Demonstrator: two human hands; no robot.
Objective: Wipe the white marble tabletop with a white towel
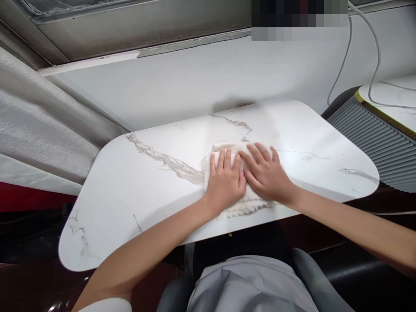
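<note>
A fluffy white cloth (250,203) with a scalloped edge lies on the white marble-patterned table (156,151), close to its front side. My left hand (225,180) rests flat on the cloth's left part, fingers stretched out and slightly apart. On the right part of the cloth lies my right hand (268,175), palm down, its fingers also extended and spread. The two hands sit side by side, thumbs nearly touching. Beneath them, much of the cloth is hidden.
Behind the table runs a white wall (182,91) below a window frame (130,37). A light curtain (42,117) hangs at the left. To the right stands a ribbed grey cabinet (373,134) with a white cable (377,56) running down onto its top.
</note>
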